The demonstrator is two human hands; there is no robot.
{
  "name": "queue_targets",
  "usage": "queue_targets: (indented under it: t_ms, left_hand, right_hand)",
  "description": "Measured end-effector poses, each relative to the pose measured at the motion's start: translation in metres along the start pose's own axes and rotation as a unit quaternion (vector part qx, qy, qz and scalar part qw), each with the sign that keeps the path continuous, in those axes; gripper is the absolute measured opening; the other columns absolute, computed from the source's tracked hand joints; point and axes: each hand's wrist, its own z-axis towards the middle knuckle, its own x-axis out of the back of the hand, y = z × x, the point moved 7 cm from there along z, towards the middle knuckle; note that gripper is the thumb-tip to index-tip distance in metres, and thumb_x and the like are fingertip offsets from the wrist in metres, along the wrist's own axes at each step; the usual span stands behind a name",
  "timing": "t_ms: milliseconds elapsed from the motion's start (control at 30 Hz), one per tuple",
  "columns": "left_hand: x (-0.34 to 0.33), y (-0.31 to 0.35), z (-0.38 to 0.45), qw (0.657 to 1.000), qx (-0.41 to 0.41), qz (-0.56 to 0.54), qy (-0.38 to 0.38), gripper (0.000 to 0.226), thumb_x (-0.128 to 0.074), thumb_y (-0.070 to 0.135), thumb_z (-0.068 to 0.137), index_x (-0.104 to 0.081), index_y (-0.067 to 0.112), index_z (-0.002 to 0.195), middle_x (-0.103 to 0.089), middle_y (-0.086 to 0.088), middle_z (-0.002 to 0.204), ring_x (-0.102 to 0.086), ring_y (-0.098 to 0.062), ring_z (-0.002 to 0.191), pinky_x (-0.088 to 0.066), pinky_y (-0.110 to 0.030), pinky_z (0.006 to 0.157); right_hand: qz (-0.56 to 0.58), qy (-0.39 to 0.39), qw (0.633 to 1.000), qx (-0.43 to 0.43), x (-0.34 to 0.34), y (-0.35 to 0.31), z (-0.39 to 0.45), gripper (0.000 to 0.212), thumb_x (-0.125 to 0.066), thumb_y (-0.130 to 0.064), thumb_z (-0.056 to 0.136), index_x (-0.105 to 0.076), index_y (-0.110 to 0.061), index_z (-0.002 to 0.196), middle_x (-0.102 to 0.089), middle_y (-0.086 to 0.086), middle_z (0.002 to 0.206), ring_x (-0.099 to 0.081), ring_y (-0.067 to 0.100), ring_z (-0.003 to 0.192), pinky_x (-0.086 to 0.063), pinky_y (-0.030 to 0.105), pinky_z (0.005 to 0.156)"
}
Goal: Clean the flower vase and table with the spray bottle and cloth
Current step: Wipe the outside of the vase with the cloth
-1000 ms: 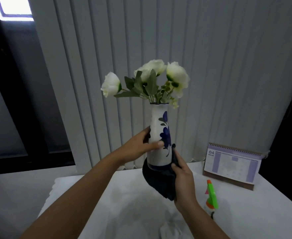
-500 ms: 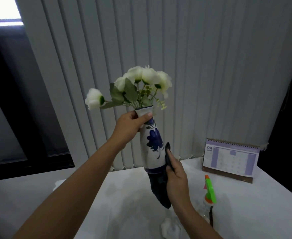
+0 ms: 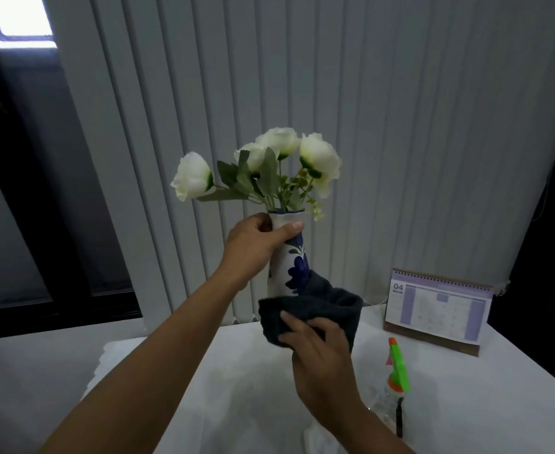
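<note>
- White cloth covers the table (image 3: 204, 398) across the lower frame, its near left edge showing at lower left and open room on its left half.
- Nearest the camera, right of centre, the right hand (image 3: 322, 352) has its fingers (image 3: 297, 324) spread and lightly curled over a dark cloth (image 3: 318, 306), gripping it against the foot of the vase.
- Just right of that wrist the spray bottle (image 3: 397, 371) stands on the table, green trigger uppermost, apart from both hands.
- At mid-frame the flower vase (image 3: 290, 260) is held off the table, long axis close to upright, its base hidden inside the cloth.
- Higher up, the left hand (image 3: 253, 240) clamps the neck just under the rim, thumb across the front, the other fingers behind.
- The bare painted body lies straight above the right fingers, so a wiping stroke would likely run up along the vase toward the left hand, which blocks the top.
- White flowers (image 3: 269, 165) overhang to the upper left.
- Farther right a desk calendar (image 3: 439, 309) stands by the table's back edge; vertical blinds (image 3: 367, 126) close the rear.
</note>
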Motion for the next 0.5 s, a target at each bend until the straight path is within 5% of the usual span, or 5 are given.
queue_targets:
  t_ms: [200, 300, 500]
  left_hand:
    - [0.012, 0.002, -0.007, 0.998, -0.009, 0.040, 0.050, 0.056, -0.070, 0.073, 0.055, -0.071, 0.027, 0.087, -0.073, 0.011, 0.081, -0.068, -0.005, 0.078, -0.057, -0.033, 0.073]
    - [0.020, -0.001, -0.011, 0.992, -0.015, 0.097, 0.082, 0.052, -0.066, 0.075, 0.056, -0.064, 0.025, 0.070, -0.064, 0.012, 0.067, -0.061, -0.006, 0.067, -0.043, -0.026, 0.056]
    - [0.023, -0.024, -0.018, 0.993, -0.008, 0.106, 0.052, 0.040, -0.068, 0.069, 0.066, -0.056, 0.031, 0.062, -0.061, 0.015, 0.063, -0.059, -0.003, 0.065, -0.039, -0.021, 0.052]
  right_hand:
    - [-0.032, 0.019, 0.998, 0.047, 0.006, -0.007, 0.054, 0.016, -0.058, -0.017, 0.087, -0.070, -0.012, 0.097, -0.069, 0.003, 0.118, -0.050, 0.021, 0.096, -0.039, 0.030, 0.083]
    - [-0.038, -0.026, 0.995, 0.091, -0.009, -0.015, 0.039, 0.014, -0.067, -0.016, 0.084, -0.068, -0.015, 0.097, -0.067, 0.001, 0.122, -0.050, 0.021, 0.095, -0.041, 0.032, 0.081]
    - [-0.017, -0.126, 0.982, 0.141, -0.023, -0.011, 0.004, 0.027, -0.073, -0.005, 0.072, -0.068, -0.020, 0.094, -0.068, -0.005, 0.121, -0.052, 0.020, 0.091, -0.044, 0.031, 0.074]
